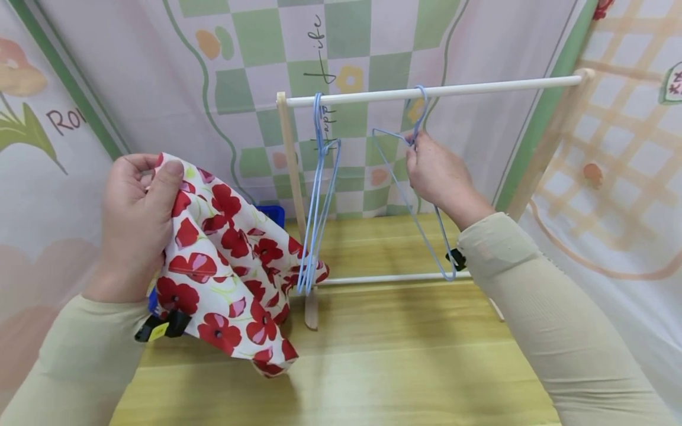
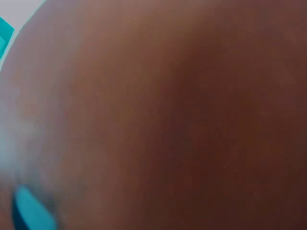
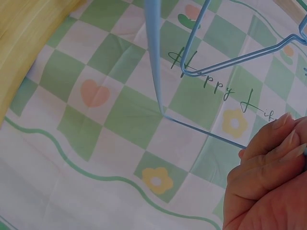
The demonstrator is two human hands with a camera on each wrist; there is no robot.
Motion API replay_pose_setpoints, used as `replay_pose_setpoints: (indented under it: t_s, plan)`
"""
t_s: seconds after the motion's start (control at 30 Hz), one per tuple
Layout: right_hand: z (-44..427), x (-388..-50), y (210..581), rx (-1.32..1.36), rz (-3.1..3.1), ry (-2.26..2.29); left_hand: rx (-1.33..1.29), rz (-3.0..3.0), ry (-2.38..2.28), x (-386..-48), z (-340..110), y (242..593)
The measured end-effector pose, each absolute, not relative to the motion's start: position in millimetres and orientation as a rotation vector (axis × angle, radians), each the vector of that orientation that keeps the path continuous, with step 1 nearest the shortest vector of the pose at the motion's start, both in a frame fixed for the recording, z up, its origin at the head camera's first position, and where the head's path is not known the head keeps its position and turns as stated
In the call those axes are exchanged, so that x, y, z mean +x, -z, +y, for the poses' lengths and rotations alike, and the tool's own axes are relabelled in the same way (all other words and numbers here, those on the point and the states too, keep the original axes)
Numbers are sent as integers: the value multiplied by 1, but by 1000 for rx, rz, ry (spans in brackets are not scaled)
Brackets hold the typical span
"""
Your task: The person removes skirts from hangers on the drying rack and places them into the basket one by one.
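Observation:
On the left of the head view, my left hand (image 1: 135, 219) pinches a white cloth garment (image 1: 234, 266) printed with red flowers, which hangs down in folds. My right hand (image 1: 439, 168) grips a blue wire hanger (image 1: 396, 174) just under its hook, and that hook is at the white rail (image 1: 479, 89). In the right wrist view the curled fingers of the right hand (image 3: 273, 177) close round the same hanger (image 3: 206, 132). Several more blue hangers (image 1: 318, 219) hang together at the rail's left end. The left wrist view is mostly blurred skin.
The rail belongs to a rack with wooden posts (image 1: 290, 160) and a lower white bar (image 1: 394, 278), standing on a wood-grain table (image 1: 405, 355). Part of a blue container (image 1: 273, 214) shows behind the garment. A checkered curtain (image 1: 256, 35) hangs behind the rack.

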State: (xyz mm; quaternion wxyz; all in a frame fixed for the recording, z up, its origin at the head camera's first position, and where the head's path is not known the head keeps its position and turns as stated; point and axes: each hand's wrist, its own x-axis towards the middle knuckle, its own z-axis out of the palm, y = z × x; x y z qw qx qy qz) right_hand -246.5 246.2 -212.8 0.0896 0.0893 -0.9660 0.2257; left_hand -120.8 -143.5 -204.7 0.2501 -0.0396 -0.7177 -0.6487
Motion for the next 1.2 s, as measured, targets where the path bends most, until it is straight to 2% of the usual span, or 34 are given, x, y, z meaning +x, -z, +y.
replay_pose_setpoints:
  t_s: [0.43, 0.7, 1.2]
  plan:
    - [246, -247, 213, 269, -2871, -669, -134, -1909, 1651, -125, -148, 188]
    - [245, -249, 213, 282, -2877, -673, -16, -2063, 1397, -126, -151, 185]
    - [251, -248, 213, 265, -2873, -684, -37, -2301, 1419, -124, -157, 181]
